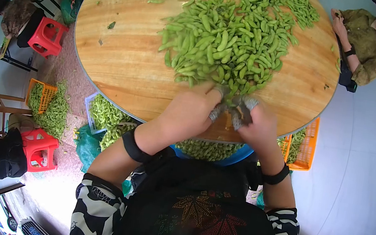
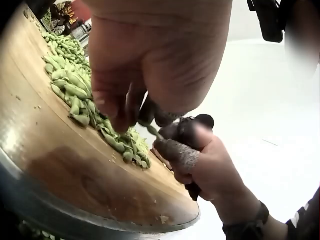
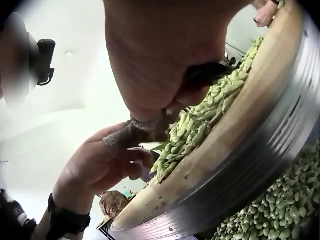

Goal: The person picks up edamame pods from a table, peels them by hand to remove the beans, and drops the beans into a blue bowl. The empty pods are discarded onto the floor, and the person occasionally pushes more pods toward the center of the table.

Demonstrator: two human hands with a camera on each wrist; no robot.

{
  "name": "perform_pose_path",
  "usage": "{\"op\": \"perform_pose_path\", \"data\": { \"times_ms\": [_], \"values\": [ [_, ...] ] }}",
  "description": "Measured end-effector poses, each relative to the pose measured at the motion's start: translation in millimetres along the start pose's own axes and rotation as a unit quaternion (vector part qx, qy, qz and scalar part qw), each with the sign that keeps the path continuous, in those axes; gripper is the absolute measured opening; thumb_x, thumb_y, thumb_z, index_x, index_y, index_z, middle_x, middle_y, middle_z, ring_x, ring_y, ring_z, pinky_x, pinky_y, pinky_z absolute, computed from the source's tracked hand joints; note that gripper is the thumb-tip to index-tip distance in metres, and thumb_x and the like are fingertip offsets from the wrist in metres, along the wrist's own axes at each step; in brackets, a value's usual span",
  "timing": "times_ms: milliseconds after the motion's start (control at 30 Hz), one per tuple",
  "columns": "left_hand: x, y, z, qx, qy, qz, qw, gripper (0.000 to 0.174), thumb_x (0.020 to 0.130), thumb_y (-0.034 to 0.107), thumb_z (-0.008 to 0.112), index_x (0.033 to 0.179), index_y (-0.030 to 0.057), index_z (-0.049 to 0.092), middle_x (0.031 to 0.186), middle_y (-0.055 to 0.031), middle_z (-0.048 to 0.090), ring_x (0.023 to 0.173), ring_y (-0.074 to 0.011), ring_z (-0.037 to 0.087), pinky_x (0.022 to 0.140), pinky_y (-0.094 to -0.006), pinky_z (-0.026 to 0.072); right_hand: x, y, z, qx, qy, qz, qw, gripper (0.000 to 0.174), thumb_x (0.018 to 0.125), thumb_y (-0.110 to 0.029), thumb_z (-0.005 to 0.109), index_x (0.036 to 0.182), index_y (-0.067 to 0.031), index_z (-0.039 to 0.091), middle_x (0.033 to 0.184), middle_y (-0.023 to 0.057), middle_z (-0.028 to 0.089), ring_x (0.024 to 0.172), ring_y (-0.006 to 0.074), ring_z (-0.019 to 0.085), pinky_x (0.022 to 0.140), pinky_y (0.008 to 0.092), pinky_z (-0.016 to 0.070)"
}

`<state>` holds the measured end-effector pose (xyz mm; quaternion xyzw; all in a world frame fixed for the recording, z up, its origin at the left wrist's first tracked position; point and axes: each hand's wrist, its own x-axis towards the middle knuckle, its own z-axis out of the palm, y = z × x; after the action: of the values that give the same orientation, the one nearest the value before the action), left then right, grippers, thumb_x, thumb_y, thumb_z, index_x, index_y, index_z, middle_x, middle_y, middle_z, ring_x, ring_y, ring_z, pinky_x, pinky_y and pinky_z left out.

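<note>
Both hands meet over the near edge of a round wooden table (image 1: 124, 60), just in front of a heap of green soybean pods (image 1: 227, 41). My left hand (image 1: 192, 106) pinches a soybean pod (image 2: 151, 130) by one end, fingers curled downward. From the other side, my right hand (image 1: 261, 123) grips the pod's lower end between thumb and curled fingers. Grey and dark coverings (image 2: 182, 154) wrap several fingertips of both hands. In the right wrist view, the back of the right hand (image 3: 165, 60) hides the pod.
Below the table edge stands a blue basin (image 1: 235, 157) full of small green beans. An orange crate (image 1: 308, 144) is at right, a white crate (image 1: 90, 108) of pods at left. Another person (image 1: 366, 46) sits at the table's right; red stools (image 1: 48, 35) stand at left.
</note>
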<state>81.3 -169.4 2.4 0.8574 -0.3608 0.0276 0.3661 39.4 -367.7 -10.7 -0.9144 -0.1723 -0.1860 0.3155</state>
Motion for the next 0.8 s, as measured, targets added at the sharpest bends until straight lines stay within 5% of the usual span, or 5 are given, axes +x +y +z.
{"op": "perform_pose_path", "data": {
  "times_ms": [133, 233, 367, 400, 800],
  "values": [
    [-5.2, -5.6, 0.2, -0.126, -0.089, -0.068, 0.986, 0.016, 0.084, 0.007, 0.058, 0.098, 0.0005, 0.058, 0.080, -0.0133, 0.063, 0.070, -0.0310, 0.061, 0.061, -0.0370, 0.0484, -11.7, -2.2, -7.0, 0.019, 0.011, -0.045, 0.999, 0.033, 0.072, -0.010, 0.071, 0.103, -0.0049, 0.062, 0.093, 0.0166, 0.064, 0.078, 0.0356, 0.062, 0.067, 0.0388, 0.0512],
    [-19.4, -3.7, -0.4, -0.332, -0.118, -0.210, 0.912, 0.014, 0.084, 0.008, 0.058, 0.096, 0.0008, 0.059, 0.072, -0.0104, 0.062, 0.063, -0.0212, 0.059, 0.058, -0.0308, 0.0470, -27.6, -14.0, -2.5, 0.287, -0.032, 0.188, 0.939, 0.038, 0.086, -0.011, 0.063, 0.122, -0.0024, 0.053, 0.090, 0.0022, 0.063, 0.063, 0.0086, 0.053, 0.056, 0.0231, 0.0440],
    [-31.6, 7.0, -1.6, -0.399, -0.114, -0.302, 0.858, 0.016, 0.089, 0.009, 0.055, 0.103, 0.0016, 0.061, 0.073, -0.0038, 0.062, 0.065, -0.0074, 0.057, 0.058, -0.0235, 0.0463, -34.0, -29.0, -12.5, 0.352, -0.142, 0.205, 0.902, 0.037, 0.093, -0.009, 0.048, 0.129, -0.0016, 0.047, 0.079, -0.0010, 0.062, 0.052, 0.0050, 0.049, 0.048, 0.0202, 0.0408],
    [-34.0, 10.3, -0.9, -0.398, -0.115, -0.302, 0.859, 0.016, 0.089, 0.009, 0.055, 0.103, 0.0016, 0.061, 0.073, -0.0038, 0.062, 0.065, -0.0074, 0.057, 0.058, -0.0235, 0.0463, -29.7, -33.6, -18.9, 0.342, -0.179, 0.230, 0.894, 0.043, 0.088, -0.006, 0.049, 0.130, -0.0013, 0.047, 0.082, 0.0086, 0.066, 0.074, 0.0184, 0.063, 0.069, 0.0294, 0.0492],
    [-58.5, 16.5, 8.4, -0.360, -0.049, -0.186, 0.913, 0.019, 0.089, 0.009, 0.062, 0.107, 0.0029, 0.062, 0.078, -0.0022, 0.061, 0.068, -0.0114, 0.059, 0.059, -0.0246, 0.0455, -39.4, -41.4, -17.0, 0.440, -0.208, 0.286, 0.825, 0.046, 0.089, -0.008, 0.049, 0.135, -0.0099, 0.046, 0.083, -0.0031, 0.062, 0.060, 0.0043, 0.050, 0.054, 0.0192, 0.0416]
  ]
}}
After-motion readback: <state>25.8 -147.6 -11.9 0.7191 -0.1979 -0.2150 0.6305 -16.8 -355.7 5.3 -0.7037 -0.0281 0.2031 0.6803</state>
